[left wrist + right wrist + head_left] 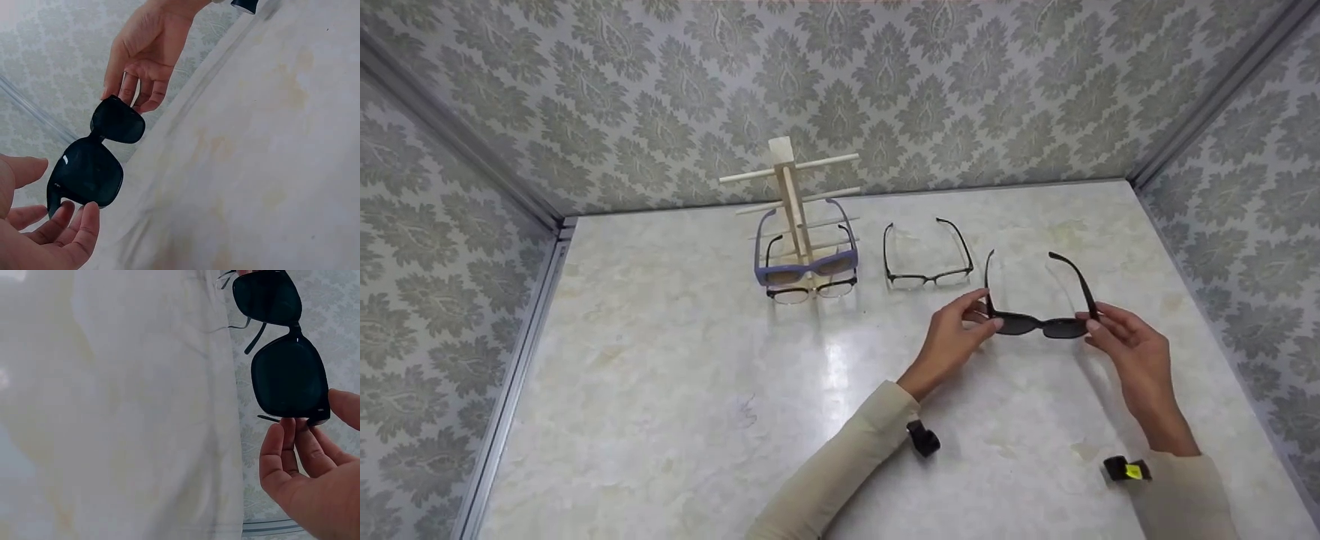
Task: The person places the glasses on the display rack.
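Black sunglasses [1017, 324] with dark lenses are held up over the right part of the table, temples unfolded and pointing away from me. My left hand [951, 341] grips them at the left hinge, thumb by the lens corner and fingers around the temple. At the opposite hinge, my right hand [1144, 360] pinches the frame between thumb and fingers. Both dark lenses face the left wrist camera, where the nearer lens [93, 174] hides part of the temples. In the right wrist view, the fingers [318, 455] curl under the frame's outer corner.
Clear glasses [930, 279] with dark rims lie unfolded left of the sunglasses. Farther left, a wooden display stand [791, 196] with side rods carries purple sunglasses [808, 268] above black-rimmed glasses [836, 288]. Patterned walls [840, 97] border the marbled table [660, 420].
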{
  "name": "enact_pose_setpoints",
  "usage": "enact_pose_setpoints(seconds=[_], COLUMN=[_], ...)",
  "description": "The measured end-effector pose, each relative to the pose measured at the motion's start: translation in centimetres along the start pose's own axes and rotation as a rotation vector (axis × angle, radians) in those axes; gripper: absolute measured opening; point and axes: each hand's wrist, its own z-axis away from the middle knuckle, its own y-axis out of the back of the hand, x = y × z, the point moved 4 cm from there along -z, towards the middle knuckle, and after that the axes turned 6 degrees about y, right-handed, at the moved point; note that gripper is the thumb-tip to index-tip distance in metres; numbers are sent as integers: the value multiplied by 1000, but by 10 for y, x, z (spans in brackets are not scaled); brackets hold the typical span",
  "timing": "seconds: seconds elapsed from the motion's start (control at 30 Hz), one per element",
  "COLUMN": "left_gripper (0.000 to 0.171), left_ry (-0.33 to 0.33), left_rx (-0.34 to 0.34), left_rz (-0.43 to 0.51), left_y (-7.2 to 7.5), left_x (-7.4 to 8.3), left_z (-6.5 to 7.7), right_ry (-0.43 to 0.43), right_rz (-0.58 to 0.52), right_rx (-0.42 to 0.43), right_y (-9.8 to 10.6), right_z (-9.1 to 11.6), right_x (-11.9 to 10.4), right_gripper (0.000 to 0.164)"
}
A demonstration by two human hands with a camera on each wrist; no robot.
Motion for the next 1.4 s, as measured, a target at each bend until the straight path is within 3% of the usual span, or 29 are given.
enact_pose_setpoints(seconds=[0.27, 0.6, 1.07, 1.4], left_gripper=[48, 45, 46, 44], left_ry=[-37, -93, -114, -119], left_rx=[64, 92, 89, 138], left_rz=[-13, -30, -51, -44], left_y=[10, 23, 41, 57], left_x=[6, 15, 18, 20], left_z=[2, 8, 14, 21], right_ry=[14, 41, 46, 56], right_rz=[37, 35, 73, 83], right_rx=[15, 10, -12, -38], right_y=[-12, -26, -43, -58], right_z=[0, 3, 3, 3], right_x=[-12, -23, -29, -31], right_gripper=[43, 44, 44, 42])
